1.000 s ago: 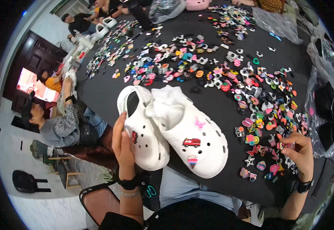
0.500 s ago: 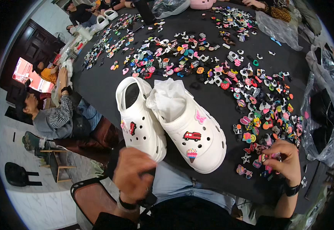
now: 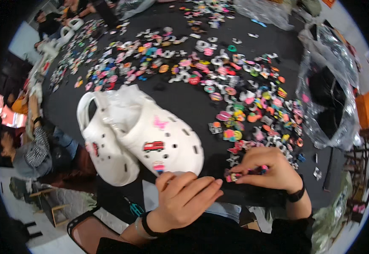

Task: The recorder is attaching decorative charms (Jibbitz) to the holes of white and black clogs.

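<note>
A pair of white clogs stands on the black-covered table: the right clog (image 3: 174,142) leans against the left clog (image 3: 108,163). A fire-truck charm (image 3: 153,146), a pink charm (image 3: 160,123) and a partly covered ice-cream charm (image 3: 158,165) sit on the right clog. White paper (image 3: 123,108) fills its opening. My left hand (image 3: 182,203), open with fingers stretched out, is in front of that toe; whether it touches is unclear. At the edge of the charm pile, my right hand (image 3: 269,171) pinches a small yellow-and-pink shoe charm (image 3: 234,177) between thumb and forefinger.
Many loose shoe charms (image 3: 252,101) spread over the table (image 3: 159,91). Clear plastic bags (image 3: 339,84) lie at the right edge. A person in a checked sleeve (image 3: 38,150) sits at the left. A chair (image 3: 91,228) stands at lower left.
My left hand has moved right, in front of the right clog's toe, and its fingers have straightened. My right hand still pinches at the pile's near edge. The whole view has shifted.
</note>
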`<control>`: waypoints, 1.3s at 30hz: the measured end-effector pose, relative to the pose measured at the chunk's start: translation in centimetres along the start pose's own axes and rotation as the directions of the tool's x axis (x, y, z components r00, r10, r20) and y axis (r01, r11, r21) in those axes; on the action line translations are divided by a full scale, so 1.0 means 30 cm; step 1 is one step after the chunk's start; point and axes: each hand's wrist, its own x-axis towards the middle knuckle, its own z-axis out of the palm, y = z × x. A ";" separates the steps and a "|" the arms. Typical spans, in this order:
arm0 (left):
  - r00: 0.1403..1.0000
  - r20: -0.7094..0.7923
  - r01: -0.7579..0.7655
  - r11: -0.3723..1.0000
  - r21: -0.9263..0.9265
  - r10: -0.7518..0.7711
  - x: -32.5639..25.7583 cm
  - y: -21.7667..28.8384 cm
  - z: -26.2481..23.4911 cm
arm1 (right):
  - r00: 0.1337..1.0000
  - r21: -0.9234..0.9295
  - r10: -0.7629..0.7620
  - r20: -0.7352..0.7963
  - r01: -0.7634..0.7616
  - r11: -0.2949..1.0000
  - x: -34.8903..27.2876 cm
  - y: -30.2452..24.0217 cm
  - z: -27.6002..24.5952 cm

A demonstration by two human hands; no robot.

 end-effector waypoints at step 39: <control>0.988 0.050 -0.152 0.942 0.300 0.144 -0.009 -0.056 0.085 | 0.878 0.452 0.272 -0.393 -0.073 0.889 -0.133 0.014 -0.219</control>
